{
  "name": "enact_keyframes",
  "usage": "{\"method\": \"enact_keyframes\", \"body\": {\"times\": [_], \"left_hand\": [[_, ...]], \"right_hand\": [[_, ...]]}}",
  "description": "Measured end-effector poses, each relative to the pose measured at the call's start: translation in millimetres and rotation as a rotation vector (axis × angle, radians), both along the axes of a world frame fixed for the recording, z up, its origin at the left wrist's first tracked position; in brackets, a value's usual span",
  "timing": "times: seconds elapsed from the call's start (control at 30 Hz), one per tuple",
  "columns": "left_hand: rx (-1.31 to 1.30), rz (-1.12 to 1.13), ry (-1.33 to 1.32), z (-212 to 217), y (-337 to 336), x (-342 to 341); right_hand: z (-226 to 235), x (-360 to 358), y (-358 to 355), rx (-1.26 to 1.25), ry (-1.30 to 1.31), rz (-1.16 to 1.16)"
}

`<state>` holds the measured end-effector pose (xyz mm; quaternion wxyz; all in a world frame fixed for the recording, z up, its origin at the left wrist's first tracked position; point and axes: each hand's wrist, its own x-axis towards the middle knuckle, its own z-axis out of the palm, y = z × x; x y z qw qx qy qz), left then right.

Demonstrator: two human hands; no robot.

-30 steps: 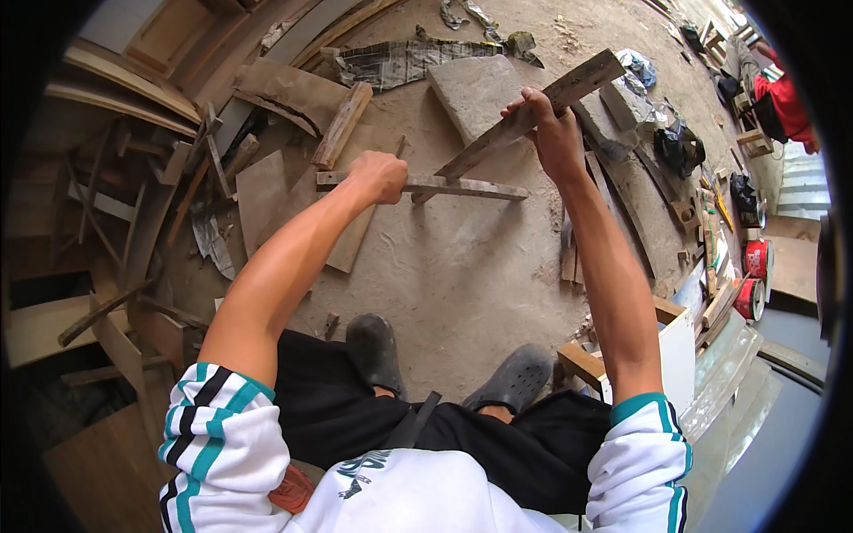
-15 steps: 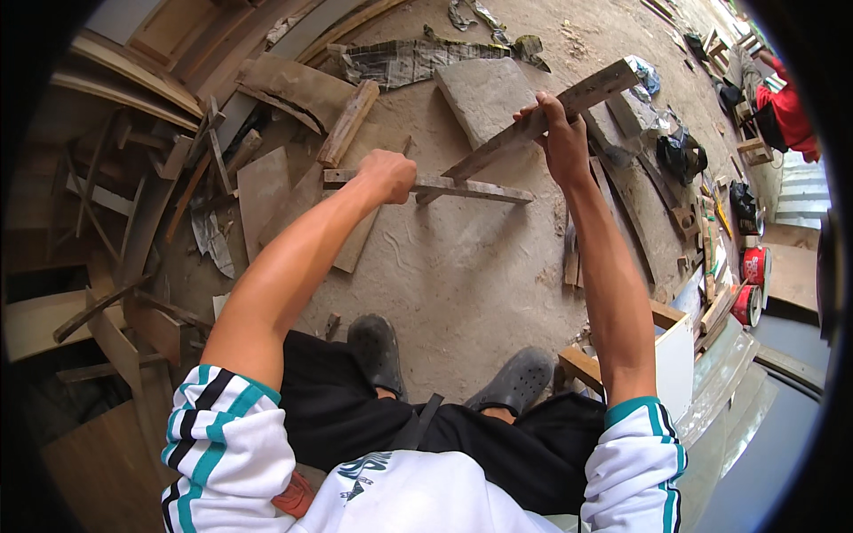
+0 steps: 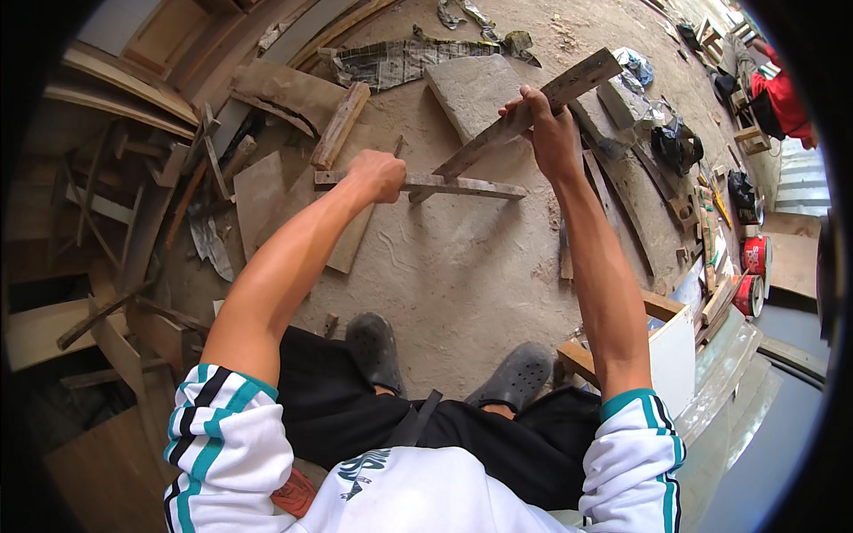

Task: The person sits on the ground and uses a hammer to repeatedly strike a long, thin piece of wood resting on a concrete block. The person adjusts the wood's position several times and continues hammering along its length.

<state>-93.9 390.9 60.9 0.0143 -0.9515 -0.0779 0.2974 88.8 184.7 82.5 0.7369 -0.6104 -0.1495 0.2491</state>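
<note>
My left hand [image 3: 378,176] is closed in a fist round a narrow wooden strip [image 3: 471,186], which lies roughly crosswise in front of me. My right hand [image 3: 549,133] grips a longer, worn wooden plank [image 3: 582,80] near its upper end. The plank slants down to the left and crosses the strip just right of my left fist. Whether the two are fastened there, I cannot tell. A thin wooden end [image 3: 397,145] sticks up behind my left fist; what it belongs to is hidden.
Beyond my hands a concrete slab [image 3: 471,93] lies on the dusty floor [image 3: 435,293]. Scrap boards [image 3: 262,195] and sticks crowd the left. On the right are a handsaw [image 3: 662,191], black plastic bags [image 3: 675,147] and red cans [image 3: 755,256]. A person in red [image 3: 782,102] is farther off.
The whole view has shifted slightly, so everything sits a little farther left in it. Both hands keep their grips, and the strip and plank stay crossed as before.
</note>
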Motion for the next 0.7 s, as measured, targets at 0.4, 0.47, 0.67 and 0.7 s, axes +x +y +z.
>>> {"method": "enact_keyframes", "body": {"times": [0.4,0.47,0.67,0.7], "left_hand": [[0.005,-0.011,-0.02,-3,0,-3],[0.008,-0.023,-0.031,-4,4,-6],[0.048,-0.043,-0.074,0,4,1],[0.043,-0.042,-0.088,-1,4,-2]], "right_hand": [[2,-5,2,-0.069,-0.076,-0.018],[8,-6,-1,-0.124,-0.083,0.017],[14,1,4,-0.125,-0.057,-0.016],[13,1,4,-0.142,-0.056,-0.014]]}}
